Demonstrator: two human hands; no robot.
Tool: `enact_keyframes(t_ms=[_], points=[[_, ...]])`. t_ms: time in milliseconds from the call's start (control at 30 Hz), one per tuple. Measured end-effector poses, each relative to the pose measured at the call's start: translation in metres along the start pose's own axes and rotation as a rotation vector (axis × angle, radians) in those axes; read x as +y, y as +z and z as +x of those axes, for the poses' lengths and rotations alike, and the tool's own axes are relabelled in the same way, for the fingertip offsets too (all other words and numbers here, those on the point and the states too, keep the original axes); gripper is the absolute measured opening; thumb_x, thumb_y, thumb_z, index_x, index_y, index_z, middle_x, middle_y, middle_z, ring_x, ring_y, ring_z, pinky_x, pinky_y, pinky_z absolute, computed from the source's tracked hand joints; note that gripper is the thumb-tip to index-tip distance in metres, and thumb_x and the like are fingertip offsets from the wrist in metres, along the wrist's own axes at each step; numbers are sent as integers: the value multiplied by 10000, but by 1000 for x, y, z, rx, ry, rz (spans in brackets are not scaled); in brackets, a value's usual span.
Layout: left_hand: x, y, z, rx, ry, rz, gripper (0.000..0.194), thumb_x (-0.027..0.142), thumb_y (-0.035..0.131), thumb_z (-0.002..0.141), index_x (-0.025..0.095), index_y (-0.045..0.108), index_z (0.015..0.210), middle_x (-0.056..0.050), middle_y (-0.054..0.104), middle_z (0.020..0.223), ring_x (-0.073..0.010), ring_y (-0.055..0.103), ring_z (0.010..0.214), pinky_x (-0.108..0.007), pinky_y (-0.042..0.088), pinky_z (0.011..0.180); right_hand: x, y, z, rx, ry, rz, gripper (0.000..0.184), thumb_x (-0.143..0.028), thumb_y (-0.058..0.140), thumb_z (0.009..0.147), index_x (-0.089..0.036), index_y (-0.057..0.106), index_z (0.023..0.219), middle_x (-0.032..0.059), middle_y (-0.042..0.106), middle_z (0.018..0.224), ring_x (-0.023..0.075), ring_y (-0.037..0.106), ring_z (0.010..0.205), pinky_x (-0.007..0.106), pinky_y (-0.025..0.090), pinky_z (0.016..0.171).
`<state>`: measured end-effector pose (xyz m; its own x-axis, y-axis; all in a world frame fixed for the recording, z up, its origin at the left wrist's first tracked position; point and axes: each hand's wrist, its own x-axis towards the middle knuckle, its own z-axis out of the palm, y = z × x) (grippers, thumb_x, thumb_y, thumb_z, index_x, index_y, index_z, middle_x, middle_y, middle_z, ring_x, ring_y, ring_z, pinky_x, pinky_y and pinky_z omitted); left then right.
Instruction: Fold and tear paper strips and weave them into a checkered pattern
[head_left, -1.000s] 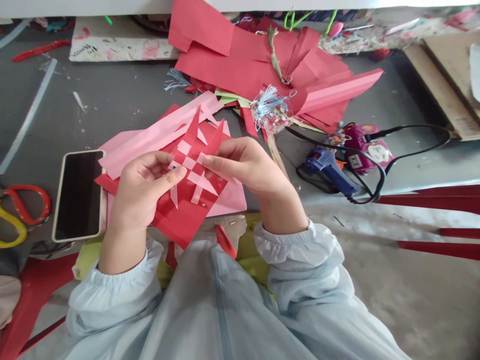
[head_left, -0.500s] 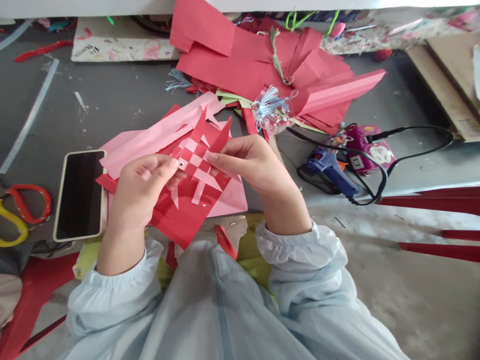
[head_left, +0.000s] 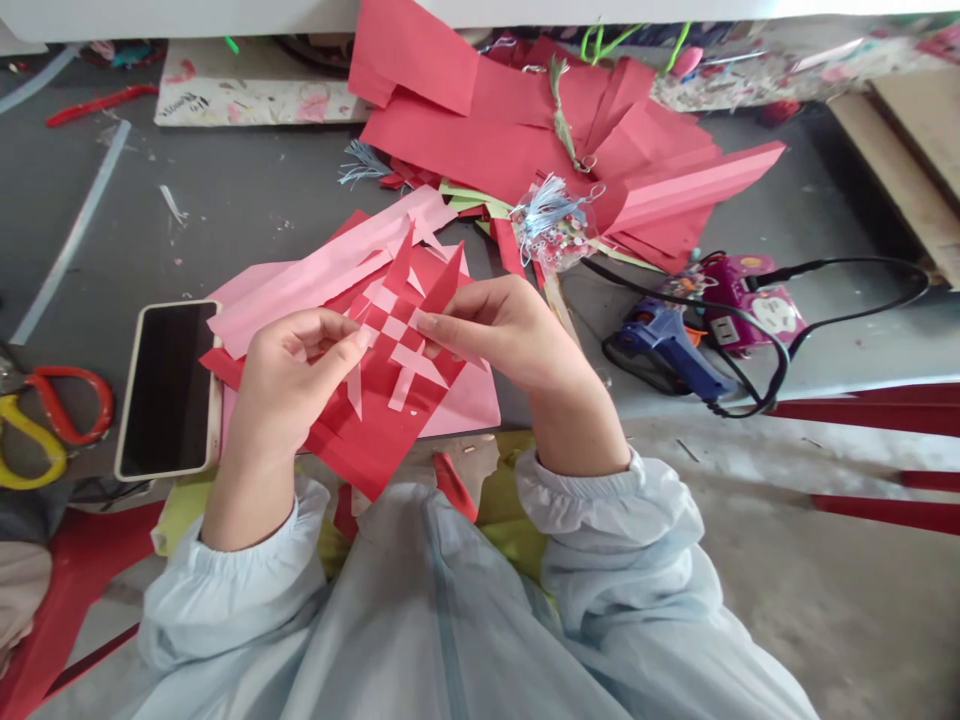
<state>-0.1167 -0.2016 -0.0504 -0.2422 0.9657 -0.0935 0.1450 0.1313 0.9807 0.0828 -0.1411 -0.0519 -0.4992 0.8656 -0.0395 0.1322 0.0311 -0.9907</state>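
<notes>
A woven paper fish (head_left: 395, 327) in red and pink checks, with pointed strips for fins and tail, is held up between both hands. My left hand (head_left: 292, 375) pinches its left end, the thumb lying over the spot where a googly eye was visible. My right hand (head_left: 502, 325) grips the right edge, thumb on top and fingers partly behind. Beneath the fish lie a red paper sheet (head_left: 367, 450) and pink paper (head_left: 300, 290) at the table edge.
A phone (head_left: 169, 390) and scissors (head_left: 71, 405) lie left. Red paper sheets (head_left: 465, 145) are piled behind, beside a blue tassel (head_left: 551, 210) on a bag of beads. To the right rests a blue glue gun (head_left: 671, 350) with a black cord, near a purple box (head_left: 754, 305).
My left thumb has shifted over the fish's googly eye, which showed before. The whole view has slid slightly, so things appear a little further right. Both hands keep hold of the fish.
</notes>
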Motion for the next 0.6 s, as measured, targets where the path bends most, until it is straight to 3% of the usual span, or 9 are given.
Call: enact_keyframes(t_ms=[600], points=[[-3, 1, -2, 44, 64, 28, 56, 214, 754, 728, 226, 733, 678, 15, 664, 615, -125, 608, 584, -253, 527, 577, -3, 2, 0, -19, -8, -28, 377, -465, 801, 780, -159, 690, 590, -38, 476, 493, 68, 340, 500, 262, 236, 469]])
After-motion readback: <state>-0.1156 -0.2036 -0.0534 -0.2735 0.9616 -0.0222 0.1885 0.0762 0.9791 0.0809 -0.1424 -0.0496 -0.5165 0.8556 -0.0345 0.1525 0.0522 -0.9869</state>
